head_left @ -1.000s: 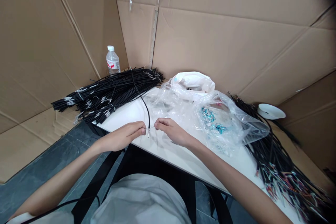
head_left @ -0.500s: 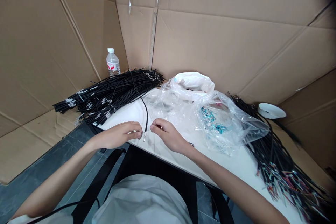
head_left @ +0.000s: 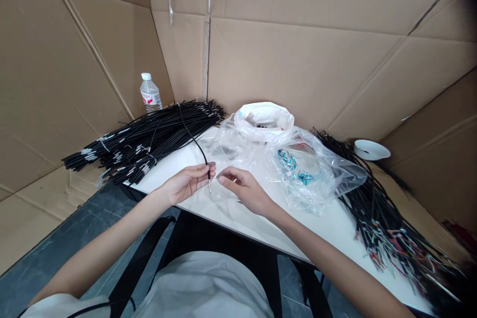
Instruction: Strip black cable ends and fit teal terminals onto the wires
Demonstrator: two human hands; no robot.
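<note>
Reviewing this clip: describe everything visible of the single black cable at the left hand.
The black cable is thin and smooth, rubber- or plastic-looking. Its far end lies over the cable pile; from there it curves down to the left hand, whose fingers pinch it near its lower end. Below them a pale, silvery tip points downward. Whether the right hand touches it is unclear.

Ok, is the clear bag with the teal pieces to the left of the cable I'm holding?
No, the clear bag lies to the right of the black cable held in the left hand.
</note>
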